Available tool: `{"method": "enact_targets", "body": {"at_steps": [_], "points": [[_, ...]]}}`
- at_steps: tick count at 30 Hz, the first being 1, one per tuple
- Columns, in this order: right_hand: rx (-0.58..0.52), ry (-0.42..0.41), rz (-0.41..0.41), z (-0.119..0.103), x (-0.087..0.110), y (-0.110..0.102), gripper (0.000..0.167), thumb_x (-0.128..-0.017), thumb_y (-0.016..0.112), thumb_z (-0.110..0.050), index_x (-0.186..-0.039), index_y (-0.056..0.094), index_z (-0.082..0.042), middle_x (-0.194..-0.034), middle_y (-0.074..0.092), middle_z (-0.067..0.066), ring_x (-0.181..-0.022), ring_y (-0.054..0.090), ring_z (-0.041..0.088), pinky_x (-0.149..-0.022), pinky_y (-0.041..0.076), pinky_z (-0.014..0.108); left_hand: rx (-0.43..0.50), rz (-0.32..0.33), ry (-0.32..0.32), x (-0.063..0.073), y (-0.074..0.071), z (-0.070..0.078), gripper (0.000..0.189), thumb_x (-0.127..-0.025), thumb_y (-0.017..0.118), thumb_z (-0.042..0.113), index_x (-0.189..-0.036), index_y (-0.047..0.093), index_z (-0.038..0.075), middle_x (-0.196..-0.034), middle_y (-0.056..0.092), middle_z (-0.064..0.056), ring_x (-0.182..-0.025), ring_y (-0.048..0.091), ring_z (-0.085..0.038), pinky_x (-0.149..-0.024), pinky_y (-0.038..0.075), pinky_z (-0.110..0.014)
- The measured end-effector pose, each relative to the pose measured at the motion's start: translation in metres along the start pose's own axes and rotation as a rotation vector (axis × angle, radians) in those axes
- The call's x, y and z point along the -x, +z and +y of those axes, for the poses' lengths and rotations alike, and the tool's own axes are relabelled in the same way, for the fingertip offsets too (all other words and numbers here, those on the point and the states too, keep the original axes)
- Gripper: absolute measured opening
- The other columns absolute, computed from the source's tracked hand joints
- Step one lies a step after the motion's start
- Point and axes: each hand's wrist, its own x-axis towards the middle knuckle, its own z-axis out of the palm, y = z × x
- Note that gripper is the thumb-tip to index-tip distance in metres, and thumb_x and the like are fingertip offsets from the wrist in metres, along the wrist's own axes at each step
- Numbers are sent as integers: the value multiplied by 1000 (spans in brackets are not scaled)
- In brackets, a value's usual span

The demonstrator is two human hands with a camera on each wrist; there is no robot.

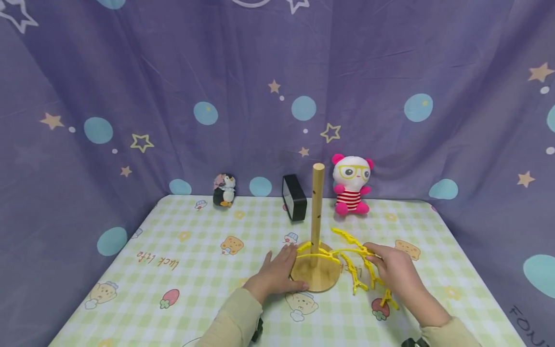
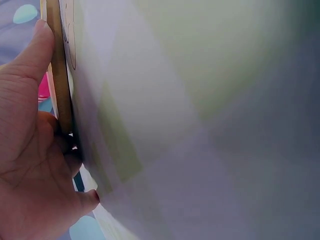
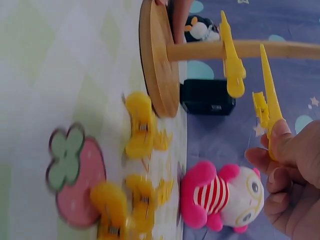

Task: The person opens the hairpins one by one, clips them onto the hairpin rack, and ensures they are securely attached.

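A wooden stand has a round base (image 1: 321, 283) and an upright pole (image 1: 317, 207) with small dark holes. My left hand (image 1: 277, 275) grips the base at its left side, thumb along the near edge and fingers farther back. In the left wrist view the thumb lies against the rim (image 2: 61, 75). My right hand (image 1: 392, 267) pinches one end of a yellow plastic branch (image 3: 270, 95), its narrow tip pointing toward the pole. Another yellow branch (image 3: 233, 65) crosses the pole low down, above the base.
Several loose yellow branches (image 1: 356, 279) lie right of the base on the checked tablecloth (image 1: 195, 289). Behind the stand are a black box-shaped object (image 1: 296, 198), a pink and white panda toy (image 1: 352, 185) and a small penguin toy (image 1: 224, 191). A purple curtain (image 1: 260, 58) hangs behind.
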Motion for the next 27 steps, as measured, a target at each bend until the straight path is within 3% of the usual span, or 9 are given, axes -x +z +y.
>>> {"method": "enact_targets", "body": {"at_steps": [8,14,22,27], "points": [[-14,-71,-27,-27,-14,19,27,-87,72,-10,-115,72,-7,-104,73,8,-93,71,25,-76,57,41,-9,-7,-3,1,-1,2,107,-81,62,70,-157,17,10,-163,13,-7,-149,11,-21,-116,6,-56],[46,-151,-24,-42,-24,29,26,-84,76,-9,-110,73,-8,-102,74,7,-90,71,24,-77,57,41,-15,-12,-5,3,-3,5,108,-81,61,71,-157,17,9,-163,15,-8,-149,12,-22,-116,9,-56],[2,-120,-104,-52,-30,36,27,-84,76,-9,-111,73,-9,-103,73,7,-91,70,24,-80,56,42,-3,6,6,5,-4,5,105,-81,61,70,-156,23,8,-162,16,-7,-149,13,-23,-116,9,-57],[-41,-99,-163,-49,-27,33,34,-87,74,-14,-120,67,-6,-116,69,10,-96,67,25,-85,54,43,-3,-9,-1,6,-7,5,107,-81,61,70,-156,19,6,-163,13,-8,-149,11,-22,-116,8,-56]]}}
